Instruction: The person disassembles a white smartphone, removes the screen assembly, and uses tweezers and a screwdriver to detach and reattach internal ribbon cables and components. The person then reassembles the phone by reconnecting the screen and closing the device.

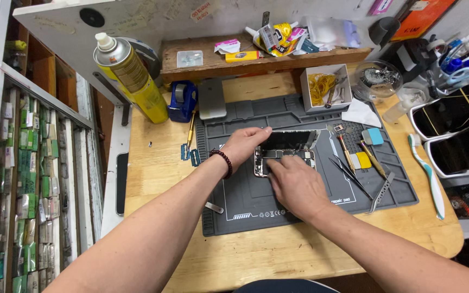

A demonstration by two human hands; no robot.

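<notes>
An opened smartphone [294,153] lies in the middle of a grey repair mat [256,201], its insides showing and its screen panel [291,140] tilted up at the far side. My left hand [242,145], with a dark bead bracelet at the wrist, holds the left edge of the raised screen panel. My right hand [294,184] rests palm down on the phone body, fingers pressing on the lower half. What sits under those fingers is hidden.
Tweezers, a screwdriver and picks [362,163] lie on the mat's right side. A yellow spray can [131,76], a blue tape dispenser [183,100], a white box of rubber bands [327,87], a toothbrush [427,173] and phones in trays [454,130] surround the mat. Drawers of small parts stand at left.
</notes>
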